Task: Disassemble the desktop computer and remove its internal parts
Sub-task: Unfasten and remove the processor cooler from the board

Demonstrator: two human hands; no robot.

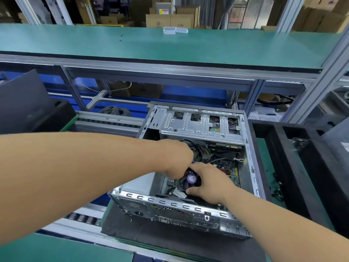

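Open grey sheet-metal desktop computer case [171, 212], lying on its side on a dark mat [151, 235] on the green-topped desk [62, 250], side panel off, perforated rear plate nearest. Case: stiff, probably fairly heavy, with thin stamped edges likely sharp; best lifted by the frame rails. Inside, round black cooling fan with purple hub label [191, 179] seated over the green motherboard [234, 173]. Right hand [209, 183]: thumb and fingers spread around the fan's rim, gripping it. Left hand [178, 159]: fingers curled down beside the fan; whether it pinches anything, cannot tell. Fan: light, brittle plastic; hold by the outer frame, not the blades. Board: fragile, hold by edges. Black cable bundle [196, 148]: soft, pull by connectors. Farthest, silver drive cage [200, 123]: rigid.
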